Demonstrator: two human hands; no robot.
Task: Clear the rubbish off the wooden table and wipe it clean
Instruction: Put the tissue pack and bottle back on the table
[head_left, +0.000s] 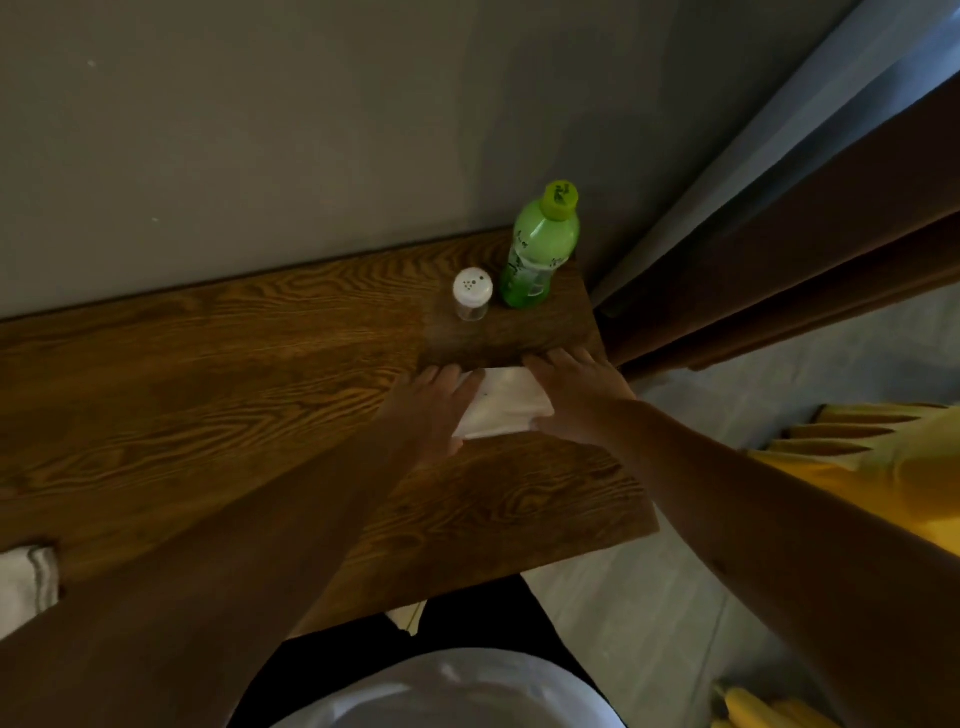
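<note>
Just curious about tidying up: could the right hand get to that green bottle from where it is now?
Probably yes. The right hand rests on the white cloth, and bare wooden table lies between it and the green bottle. The shaker stands to the bottle's left, off that path.

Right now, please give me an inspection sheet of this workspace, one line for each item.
Surface: wooden table against a grey wall; a darker band near the far right end, perhaps damp from wiping.
Job's things: white cloth lies flat on the table, under both hands.
Clutter: green bottle with yellow-green cap, upright at the far right corner; clear shaker with white perforated lid, upright beside it, apart.
Grippers: left hand and right hand press flat on the cloth, fingers spread.
Cables: nothing seen.
Surroundings: brown curtain at the right; a second white cloth at the left edge; yellow fabric over the floor.
</note>
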